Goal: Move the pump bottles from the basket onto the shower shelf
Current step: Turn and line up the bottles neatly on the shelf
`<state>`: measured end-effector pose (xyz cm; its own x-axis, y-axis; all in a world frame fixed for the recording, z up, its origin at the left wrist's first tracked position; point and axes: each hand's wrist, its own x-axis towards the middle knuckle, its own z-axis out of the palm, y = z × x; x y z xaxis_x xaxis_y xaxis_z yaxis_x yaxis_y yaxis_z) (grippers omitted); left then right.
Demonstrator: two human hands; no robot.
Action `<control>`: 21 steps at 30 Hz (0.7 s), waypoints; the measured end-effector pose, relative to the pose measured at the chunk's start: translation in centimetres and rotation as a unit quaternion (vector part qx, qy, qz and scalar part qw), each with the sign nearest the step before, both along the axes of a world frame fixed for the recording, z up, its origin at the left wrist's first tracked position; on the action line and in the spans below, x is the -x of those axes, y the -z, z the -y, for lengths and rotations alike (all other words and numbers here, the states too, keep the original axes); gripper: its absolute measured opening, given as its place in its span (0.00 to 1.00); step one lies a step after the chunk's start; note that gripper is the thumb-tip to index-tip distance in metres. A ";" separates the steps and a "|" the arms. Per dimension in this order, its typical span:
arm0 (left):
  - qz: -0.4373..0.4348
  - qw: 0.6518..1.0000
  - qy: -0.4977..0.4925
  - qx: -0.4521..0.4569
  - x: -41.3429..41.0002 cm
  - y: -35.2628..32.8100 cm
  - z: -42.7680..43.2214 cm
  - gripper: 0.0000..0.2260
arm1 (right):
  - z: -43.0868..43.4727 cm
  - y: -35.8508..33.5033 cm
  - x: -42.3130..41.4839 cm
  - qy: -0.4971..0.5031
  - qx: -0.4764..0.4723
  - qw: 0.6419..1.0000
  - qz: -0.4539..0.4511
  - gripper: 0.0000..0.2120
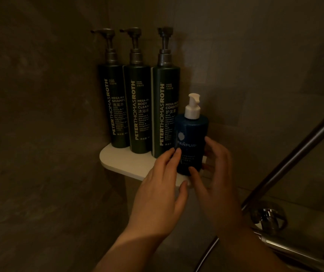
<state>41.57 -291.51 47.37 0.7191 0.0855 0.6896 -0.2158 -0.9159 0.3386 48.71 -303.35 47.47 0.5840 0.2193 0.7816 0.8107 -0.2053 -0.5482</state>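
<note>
A small blue pump bottle (pixel 191 138) with a white pump stands upright at the right front corner of the white shower shelf (pixel 122 160). My right hand (pixel 216 173) curls round its right side, thumb low on its front. My left hand (pixel 161 185) lies against its left side with straight fingers, thumb by the shelf's edge. Three tall dark green pump bottles stand in a row at the back of the shelf: shampoo (pixel 116 107), body cleanser (pixel 139 108) and conditioner (pixel 164 108). The basket is out of view.
The shelf sits in a dim corner between two dark tiled walls. A metal shower rail (pixel 294 150) slants up at the right. Below it is a chrome mixer valve (pixel 269 218) with a hose. A strip of bare shelf shows in front of the green bottles.
</note>
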 end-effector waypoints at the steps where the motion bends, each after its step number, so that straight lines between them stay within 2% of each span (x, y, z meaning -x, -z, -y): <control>1: -0.002 1.000 0.002 -0.005 -0.1 0.0 0.0 0.30 | -0.1 0.0 -0.1 0.003 -0.002 1.000 -0.001 0.31; 13: -0.022 1.000 0.002 -0.022 -1.2 -0.1 -0.2 0.30 | -0.4 -0.2 -1.4 -0.003 -0.003 0.999 -0.036 0.30; 21: -0.066 0.997 -0.021 -0.036 -1.3 0.2 0.0 0.30 | -0.8 -0.2 -1.6 -0.011 -0.014 0.998 -0.055 0.30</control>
